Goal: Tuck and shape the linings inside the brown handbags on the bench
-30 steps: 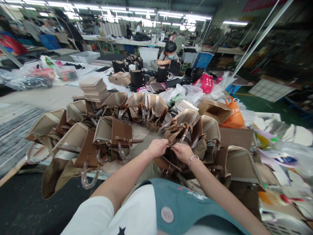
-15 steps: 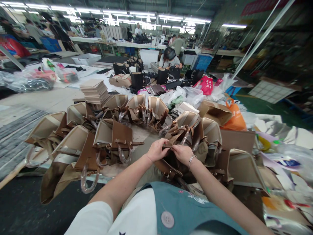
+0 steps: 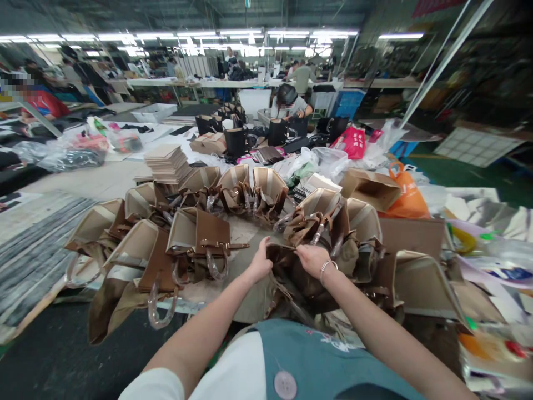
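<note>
Right in front of me is a brown handbag [image 3: 293,278], its dark inside facing up between my hands. My left hand [image 3: 261,261] is at the left end of its rim, thumb up and fingers closed over the edge. With thumb and fingers pinched, my right hand [image 3: 312,259] grips the rim's right part. To the left stands another brown handbag [image 3: 210,230] with a buckled strap and plastic-wrapped handle. Further tan-lined handbags [image 3: 135,241] form an arc around the work spot. On the right, an open handbag [image 3: 427,280] shows its beige lining.
Behind the bags rises a stack of beige boards [image 3: 165,164]. An open paper bag [image 3: 368,189] and an orange bag [image 3: 408,194] stand at the right. Black handbags [image 3: 236,141] and a co-worker [image 3: 289,103] are across the table. Grey strips [image 3: 45,239] lie at far left.
My left hand has moved left, away from my right hand, and the bag's rim is now spread wider between them. The camera view has shifted slightly.
</note>
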Demonstrator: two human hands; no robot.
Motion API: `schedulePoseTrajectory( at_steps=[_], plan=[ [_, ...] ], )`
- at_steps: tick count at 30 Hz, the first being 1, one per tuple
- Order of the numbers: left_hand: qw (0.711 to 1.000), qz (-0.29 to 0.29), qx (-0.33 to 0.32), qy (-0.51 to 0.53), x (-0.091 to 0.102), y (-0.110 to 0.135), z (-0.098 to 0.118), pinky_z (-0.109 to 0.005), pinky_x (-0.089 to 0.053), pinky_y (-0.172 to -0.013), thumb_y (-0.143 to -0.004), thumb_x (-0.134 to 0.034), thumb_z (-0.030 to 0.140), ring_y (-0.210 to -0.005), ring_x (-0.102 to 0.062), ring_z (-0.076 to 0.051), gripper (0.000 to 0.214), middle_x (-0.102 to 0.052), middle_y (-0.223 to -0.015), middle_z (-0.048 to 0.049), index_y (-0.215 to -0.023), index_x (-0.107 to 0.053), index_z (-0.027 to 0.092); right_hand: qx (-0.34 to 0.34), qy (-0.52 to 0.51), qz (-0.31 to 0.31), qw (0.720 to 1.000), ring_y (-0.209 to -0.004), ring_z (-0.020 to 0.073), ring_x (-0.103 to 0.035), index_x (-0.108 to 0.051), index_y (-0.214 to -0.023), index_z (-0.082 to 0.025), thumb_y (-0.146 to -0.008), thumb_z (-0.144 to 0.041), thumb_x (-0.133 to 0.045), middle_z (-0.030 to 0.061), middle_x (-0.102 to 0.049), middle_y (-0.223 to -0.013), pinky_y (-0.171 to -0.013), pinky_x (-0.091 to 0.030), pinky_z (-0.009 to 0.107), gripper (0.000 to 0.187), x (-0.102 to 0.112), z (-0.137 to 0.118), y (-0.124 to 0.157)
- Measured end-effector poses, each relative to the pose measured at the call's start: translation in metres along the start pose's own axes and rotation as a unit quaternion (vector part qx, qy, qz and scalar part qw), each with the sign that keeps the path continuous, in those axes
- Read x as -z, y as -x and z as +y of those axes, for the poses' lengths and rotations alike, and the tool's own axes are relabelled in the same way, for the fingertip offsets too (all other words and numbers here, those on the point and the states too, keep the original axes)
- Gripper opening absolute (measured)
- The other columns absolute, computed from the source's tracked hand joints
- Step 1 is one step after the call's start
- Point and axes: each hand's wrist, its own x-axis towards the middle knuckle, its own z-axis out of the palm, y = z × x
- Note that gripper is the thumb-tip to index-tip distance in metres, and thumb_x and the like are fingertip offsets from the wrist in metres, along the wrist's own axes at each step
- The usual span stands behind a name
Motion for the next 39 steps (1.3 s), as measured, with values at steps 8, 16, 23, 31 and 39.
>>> schedulePoseTrajectory(
  at_steps=[8,16,23,31,39],
  plan=[
    [0.965,-0.221,-0.08,-0.119,0.068,-0.044,0.008,-0.035,-0.039,-0.098,-0.056,-0.045,-0.002,-0.109,-0.055,-0.02,0.072,-0.061,-0.117,-0.0067,-0.125,-0.043,0.018,0.038,0.002,0.018,0.999,-0.073,0.015,-0.06,-0.06,-0.084,-0.019,-0.095,-0.031,-0.037,0.0037,-0.066,-0.08,-0.059,-0.032,0.025,0.028,0.001,-0.009,0.003],
    [0.931,-0.283,-0.097,-0.207,0.058,-0.014,0.018,-0.031,-0.042,-0.093,-0.058,-0.042,-0.003,-0.105,-0.058,-0.02,0.062,-0.065,-0.112,-0.0049,-0.115,-0.055,0.018,0.045,0.005,0.004,0.999,-0.071,0.0154,-0.058,-0.059,-0.081,-0.02,-0.093,-0.029,-0.04,0.003,-0.065,-0.077,-0.06,-0.032,0.026,0.024,0.005,-0.003,0.036],
    [0.938,-0.163,-0.131,-0.277,0.014,0.016,0.02,-0.034,-0.045,-0.091,-0.067,-0.059,0.009,-0.106,-0.057,-0.023,0.062,-0.061,-0.117,-0.0088,-0.127,-0.044,0.019,0.0,-0.013,-0.003,1.0,-0.074,0.0162,-0.059,-0.057,-0.085,-0.019,-0.095,-0.032,-0.036,0.0042,-0.065,-0.081,-0.061,-0.033,0.025,0.027,-0.003,0.005,0.051],
    [0.91,-0.078,-0.275,-0.299,0.0,-0.008,0.028,-0.033,-0.044,-0.092,-0.076,-0.063,0.02,-0.105,-0.055,-0.02,0.018,-0.059,-0.114,-0.0057,-0.094,-0.061,0.021,-0.041,-0.041,0.005,0.998,-0.077,0.0158,-0.06,-0.058,-0.083,-0.018,-0.095,-0.033,-0.037,0.0042,-0.065,-0.081,-0.064,-0.036,0.024,0.028,-0.006,0.008,0.039],
    [0.892,-0.084,-0.314,-0.313,-0.003,-0.026,0.023,-0.031,-0.047,-0.09,-0.079,-0.059,0.02,-0.101,-0.057,-0.018,0.022,-0.06,-0.11,-0.004,-0.101,-0.061,0.023,-0.071,-0.066,0.0,0.995,-0.08,0.0154,-0.061,-0.059,-0.087,-0.02,-0.095,-0.033,-0.038,0.0035,-0.066,-0.085,-0.065,-0.038,0.023,0.026,-0.006,0.009,0.035]
  ],
)
